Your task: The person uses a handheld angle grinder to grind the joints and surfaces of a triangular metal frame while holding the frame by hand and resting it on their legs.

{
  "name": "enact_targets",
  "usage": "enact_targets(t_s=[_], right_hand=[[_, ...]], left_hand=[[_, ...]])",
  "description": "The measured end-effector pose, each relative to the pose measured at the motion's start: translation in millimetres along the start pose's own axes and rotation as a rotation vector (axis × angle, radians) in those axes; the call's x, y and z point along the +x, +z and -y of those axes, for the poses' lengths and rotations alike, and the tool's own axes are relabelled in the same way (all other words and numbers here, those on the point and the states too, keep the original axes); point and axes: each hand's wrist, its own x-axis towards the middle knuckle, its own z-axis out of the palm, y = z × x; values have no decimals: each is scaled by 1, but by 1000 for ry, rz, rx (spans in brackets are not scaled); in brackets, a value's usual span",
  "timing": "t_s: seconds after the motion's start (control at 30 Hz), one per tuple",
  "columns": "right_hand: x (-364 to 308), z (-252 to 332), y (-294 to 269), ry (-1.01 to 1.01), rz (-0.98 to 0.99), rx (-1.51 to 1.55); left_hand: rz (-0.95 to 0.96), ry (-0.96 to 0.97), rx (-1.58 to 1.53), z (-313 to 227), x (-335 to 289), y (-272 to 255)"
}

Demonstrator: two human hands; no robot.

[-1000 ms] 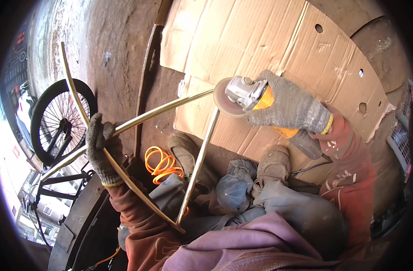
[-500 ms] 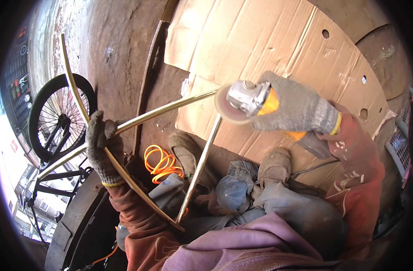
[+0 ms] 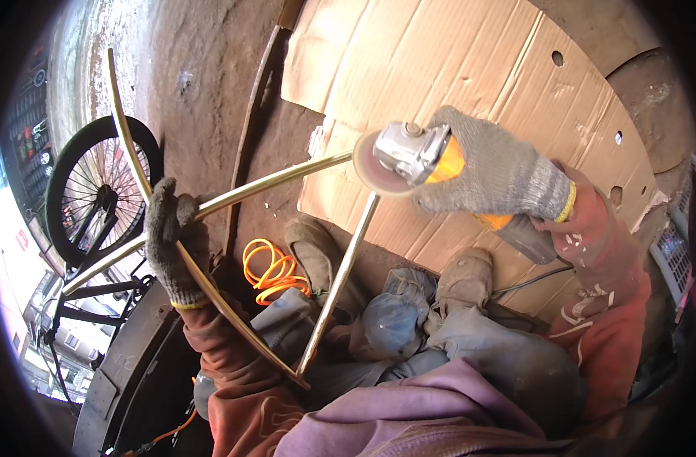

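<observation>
My left hand (image 3: 174,240), in a grey knitted glove, is closed round a gold-coloured metal tube frame (image 3: 275,181) where its bars meet. One curved bar rises far left past the hand, and two others join near my lap. My right hand (image 3: 489,164), gloved alike, grips a yellow angle grinder (image 3: 412,156) with a silver head. The grinder's round disc (image 3: 378,164) overlaps the far right corner of the frame, between the ends of two bars. Whether disc and metal touch is hidden. The disc's face looks smeared.
Flattened cardboard (image 3: 439,68) covers the ground ahead. A coiled orange hose (image 3: 272,273) lies left of my shoe (image 3: 313,251). A bicycle wheel (image 3: 104,194) stands at the far left, above a dark curved metal piece (image 3: 115,392). A grey crate (image 3: 672,263) sits at the right edge.
The grinder and my right hand have shifted slightly left and away from me at the frame's corner. My left hand keeps its hold, with the frame nearly in place.
</observation>
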Motion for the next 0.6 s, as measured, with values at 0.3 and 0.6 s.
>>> enact_targets(t_s=[0.3,0.6], right_hand=[[-13,12,19,-118,-24,57],[-8,5,39,-91,-29,237]], left_hand=[[-61,-46,-66,-4,0,23],[-131,-20,-37,-5,-3,29]])
